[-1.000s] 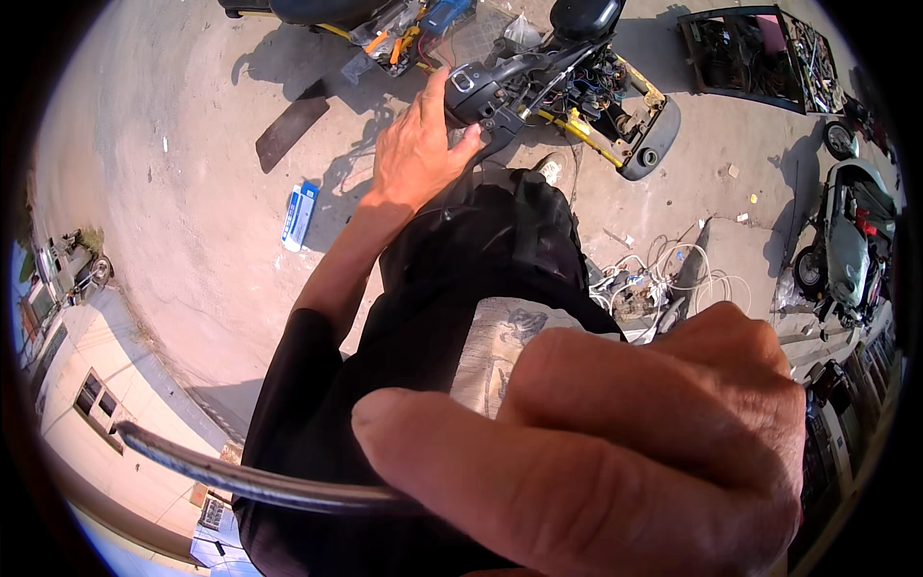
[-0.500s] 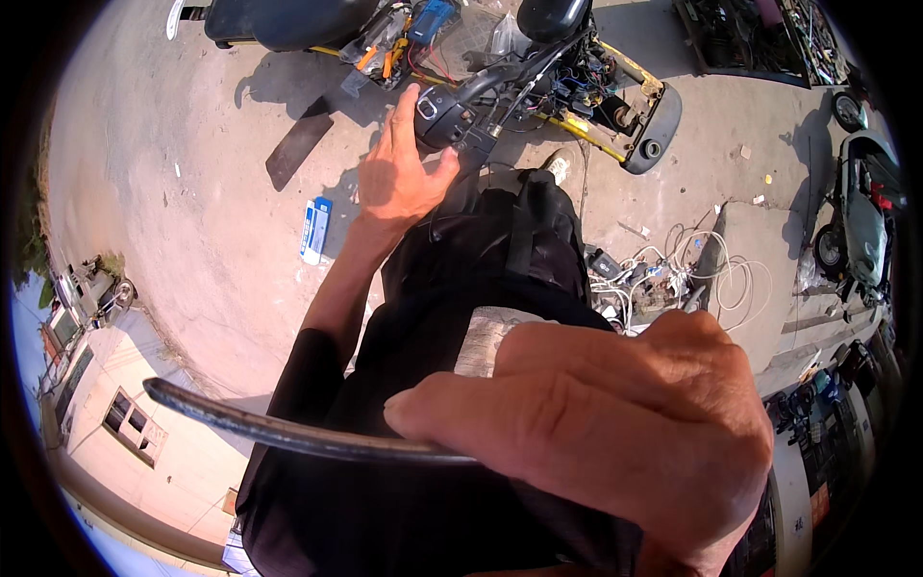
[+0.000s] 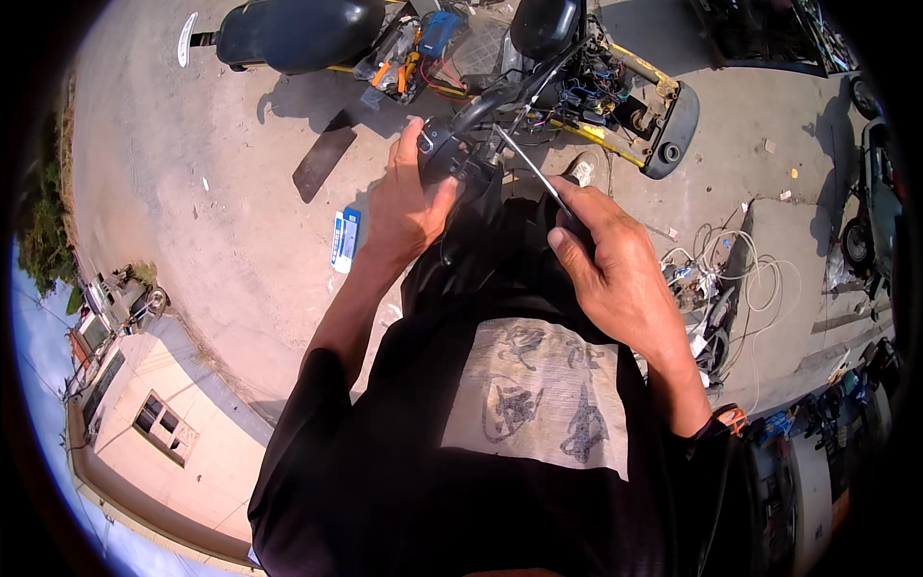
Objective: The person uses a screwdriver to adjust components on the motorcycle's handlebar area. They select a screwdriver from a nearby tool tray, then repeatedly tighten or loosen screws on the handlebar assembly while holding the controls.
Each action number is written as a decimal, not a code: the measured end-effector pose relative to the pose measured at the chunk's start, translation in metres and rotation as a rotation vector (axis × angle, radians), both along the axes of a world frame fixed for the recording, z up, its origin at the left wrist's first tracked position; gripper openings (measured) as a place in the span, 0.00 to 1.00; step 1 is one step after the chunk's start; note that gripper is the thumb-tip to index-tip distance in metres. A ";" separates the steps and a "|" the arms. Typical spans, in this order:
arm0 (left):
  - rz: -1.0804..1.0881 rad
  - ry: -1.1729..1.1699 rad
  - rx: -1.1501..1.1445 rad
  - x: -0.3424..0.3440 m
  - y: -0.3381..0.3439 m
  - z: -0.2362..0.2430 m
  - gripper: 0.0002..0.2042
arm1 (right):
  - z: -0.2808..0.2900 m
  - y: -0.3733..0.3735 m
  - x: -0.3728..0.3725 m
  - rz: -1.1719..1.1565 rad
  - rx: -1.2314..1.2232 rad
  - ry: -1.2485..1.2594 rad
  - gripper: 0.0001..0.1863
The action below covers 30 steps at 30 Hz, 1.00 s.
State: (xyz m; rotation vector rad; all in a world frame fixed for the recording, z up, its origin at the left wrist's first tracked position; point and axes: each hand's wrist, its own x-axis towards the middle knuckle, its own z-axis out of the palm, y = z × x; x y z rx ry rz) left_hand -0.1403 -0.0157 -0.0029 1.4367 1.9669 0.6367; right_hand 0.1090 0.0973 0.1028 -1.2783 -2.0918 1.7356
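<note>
My left hand steadies a black handlebar switch housing, with the fingers along its left side and the thumb at its near edge. The housing sits at the end of a dark handlebar. From the right, my right hand grips a screwdriver whose thin metal shaft slants up and left. Its tip reaches the handlebar fittings just right of the housing; whether it sits in a screw is too small to tell. My right fingers mostly hide the screwdriver's handle.
The stripped vehicle has a yellow frame, exposed wiring and a black seat. A blue meter-like device lies on it. A dark flat panel and a blue-and-white box rest on the ground. Pale cable coils at right.
My right hand has moved away and down from close in front of the camera, bringing the screwdriver's tip to the handlebar. My left hand stays at the switch housing. The view has shifted slightly.
</note>
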 end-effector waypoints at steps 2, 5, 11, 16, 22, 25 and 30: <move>0.037 -0.218 -0.066 -0.004 0.003 0.004 0.44 | -0.018 -0.013 0.010 -0.023 -0.033 -0.059 0.24; 0.016 -0.248 -0.113 -0.006 0.015 0.019 0.46 | -0.031 -0.024 0.016 -0.032 -0.081 -0.049 0.24; -0.028 -0.106 -0.105 -0.009 0.031 0.013 0.46 | -0.060 -0.029 0.021 -0.129 0.041 0.054 0.22; 0.105 -0.253 -0.211 -0.008 0.027 0.009 0.42 | -0.071 -0.023 0.027 -0.169 -0.153 0.167 0.19; 0.123 -0.227 -0.055 -0.001 0.017 -0.001 0.40 | -0.081 -0.020 0.030 -0.201 -0.205 0.263 0.19; 0.168 -0.252 -0.022 0.004 0.014 -0.004 0.40 | -0.082 -0.019 0.031 -0.209 -0.233 0.298 0.20; 0.095 -0.135 0.009 0.002 0.015 -0.005 0.40 | -0.081 -0.016 0.026 -0.148 -0.295 0.299 0.20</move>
